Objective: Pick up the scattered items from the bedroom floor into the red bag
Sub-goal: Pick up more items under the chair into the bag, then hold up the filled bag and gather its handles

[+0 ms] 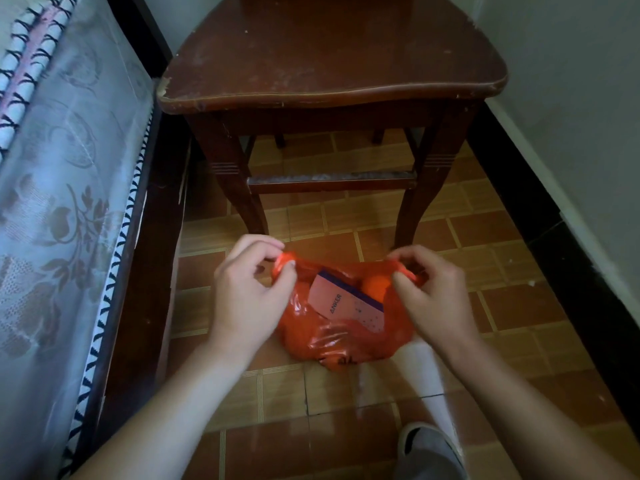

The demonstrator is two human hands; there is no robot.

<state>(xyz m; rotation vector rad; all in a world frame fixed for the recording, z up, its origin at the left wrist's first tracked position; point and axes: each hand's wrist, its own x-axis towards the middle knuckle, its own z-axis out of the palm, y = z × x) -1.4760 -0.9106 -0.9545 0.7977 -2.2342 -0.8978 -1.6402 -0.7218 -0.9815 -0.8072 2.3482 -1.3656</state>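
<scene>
A red plastic bag (332, 341) sits on the tiled floor in front of a wooden chair. My left hand (249, 289) pinches the bag's left handle between thumb and fingers. My right hand (436, 292) pinches the right handle the same way, so the mouth is held apart. Inside lies a white box with a purple edge (349, 306), printed ANKER, tilted on its side. A round orange thing (375, 284) shows beside the box, partly hidden by my right hand.
A dark wooden chair (329, 74) stands just beyond the bag, its front legs close to my hands. A bed with a floral sheet (62, 202) fills the left side. A wall with a black skirting (554, 220) runs along the right. My grey slipper (429, 452) is at the bottom.
</scene>
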